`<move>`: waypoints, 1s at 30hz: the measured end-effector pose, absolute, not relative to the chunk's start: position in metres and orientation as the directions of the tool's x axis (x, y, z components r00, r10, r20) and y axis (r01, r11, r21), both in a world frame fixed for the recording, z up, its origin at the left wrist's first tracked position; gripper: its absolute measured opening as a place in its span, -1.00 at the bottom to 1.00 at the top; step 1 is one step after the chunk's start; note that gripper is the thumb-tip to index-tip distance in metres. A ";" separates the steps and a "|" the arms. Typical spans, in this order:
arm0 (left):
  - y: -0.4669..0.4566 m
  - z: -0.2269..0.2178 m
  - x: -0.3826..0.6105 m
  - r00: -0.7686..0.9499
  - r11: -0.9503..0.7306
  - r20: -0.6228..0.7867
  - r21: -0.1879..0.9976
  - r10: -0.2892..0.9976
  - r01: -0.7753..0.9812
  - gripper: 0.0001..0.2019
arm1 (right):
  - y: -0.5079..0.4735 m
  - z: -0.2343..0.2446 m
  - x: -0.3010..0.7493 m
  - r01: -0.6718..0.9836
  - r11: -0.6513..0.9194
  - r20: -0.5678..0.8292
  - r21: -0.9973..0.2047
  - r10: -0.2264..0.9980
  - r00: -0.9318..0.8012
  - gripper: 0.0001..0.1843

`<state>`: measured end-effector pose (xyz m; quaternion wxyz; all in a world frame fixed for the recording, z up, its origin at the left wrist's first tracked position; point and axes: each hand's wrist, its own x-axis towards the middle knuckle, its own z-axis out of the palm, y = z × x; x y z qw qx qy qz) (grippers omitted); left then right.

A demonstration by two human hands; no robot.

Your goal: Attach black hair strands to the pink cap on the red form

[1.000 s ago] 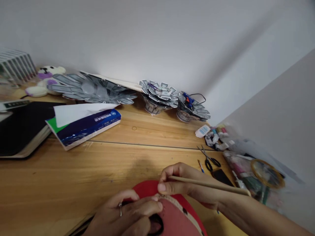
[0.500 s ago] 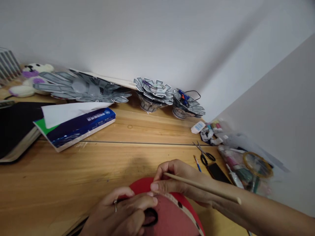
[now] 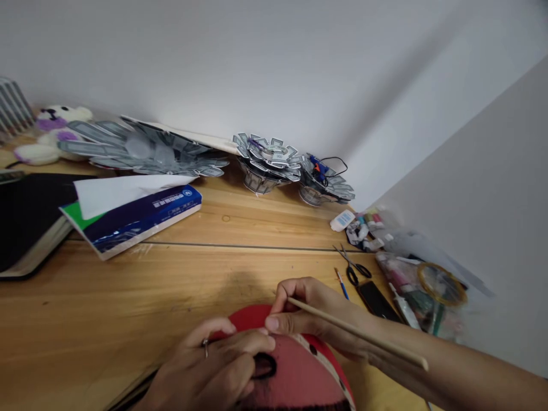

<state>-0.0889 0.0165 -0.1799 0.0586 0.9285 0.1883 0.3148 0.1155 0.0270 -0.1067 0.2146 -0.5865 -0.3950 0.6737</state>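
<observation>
1 wooden stick (image 3: 359, 333) is gripped in the right hand (image 3: 309, 307); the left hand (image 3: 216, 365), grip unclear, probably steadies the red form (image 3: 252, 316).

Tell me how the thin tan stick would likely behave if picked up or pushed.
The thin tan stick likely feels stiff, since it runs straight from the right hand. Being so slim, it's probably light. Its free end looks rounded, so it might roll.

matt wooden stick (image 3: 359, 334), sheer pink mesh (image 3: 302, 371), glossy packet (image 3: 143, 221), grained wood tabletop (image 3: 128, 302)
</observation>
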 end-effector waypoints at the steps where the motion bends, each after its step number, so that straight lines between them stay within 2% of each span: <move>1: 0.017 -0.179 -0.088 0.696 -0.919 0.601 0.244 0.393 0.308 -0.81 | 0.027 -0.106 0.115 0.181 -0.596 -0.622 -0.783 0.752 -0.218 -0.51; 4: 0.017 -0.180 -0.090 0.654 -0.906 0.627 0.314 0.423 0.284 -0.86 | 0.028 -0.104 0.114 0.202 -0.595 -0.628 -0.778 0.748 -0.212 -0.51; 7: 0.016 -0.184 -0.093 0.640 -0.892 0.626 0.368 0.446 0.263 -0.79 | 0.028 -0.103 0.114 0.217 -0.592 -0.630 -0.776 0.748 -0.210 -0.51; 11: 0.010 -0.187 -0.095 0.569 -0.888 0.682 0.347 0.460 0.302 -0.75 | 0.025 -0.108 0.113 0.214 -0.566 -0.603 -0.796 0.768 -0.213 -0.52; 15: 0.002 -0.190 -0.095 0.507 -0.827 0.654 0.445 0.562 0.343 -0.69 | 0.022 -0.112 0.113 0.202 -0.495 -0.531 -0.845 0.820 -0.214 -0.56; 19: 0.002 -0.179 -0.099 0.437 -0.769 0.633 0.540 0.639 0.342 -0.74 | 0.003 -0.106 0.126 0.201 -0.290 -0.316 -0.936 0.942 -0.110 -0.62; 21: 0.005 -0.166 -0.101 0.383 -0.674 0.559 0.662 0.735 0.328 -0.80 | -0.017 -0.103 0.139 0.238 -0.148 -0.160 -0.960 0.987 -0.032 -0.65; 23: 0.006 -0.154 -0.101 0.326 -0.560 0.467 0.767 0.822 0.313 -0.75 | -0.042 -0.105 0.152 0.312 -0.013 -0.014 -0.950 1.000 0.001 -0.63; 24: 0.005 -0.149 -0.100 0.334 -0.546 0.450 0.780 0.828 0.304 -0.75 | -0.055 -0.109 0.157 0.417 0.131 0.125 -0.899 0.991 -0.041 -0.61; 26: 0.000 -0.145 -0.098 0.379 -0.572 0.454 0.763 0.806 0.303 -0.76 | -0.078 -0.122 0.163 0.582 0.322 0.277 -0.747 0.946 -0.169 -0.51; 28: -0.008 -0.146 -0.095 0.504 -0.654 0.471 0.702 0.724 0.283 -0.71 | -0.094 -0.138 0.164 0.665 0.475 0.331 -0.577 0.879 -0.342 -0.34; 30: -0.017 -0.153 -0.094 0.594 -0.692 0.448 0.668 0.668 0.274 -0.63 | -0.102 -0.155 0.160 0.675 0.612 0.371 -0.411 0.789 -0.489 -0.22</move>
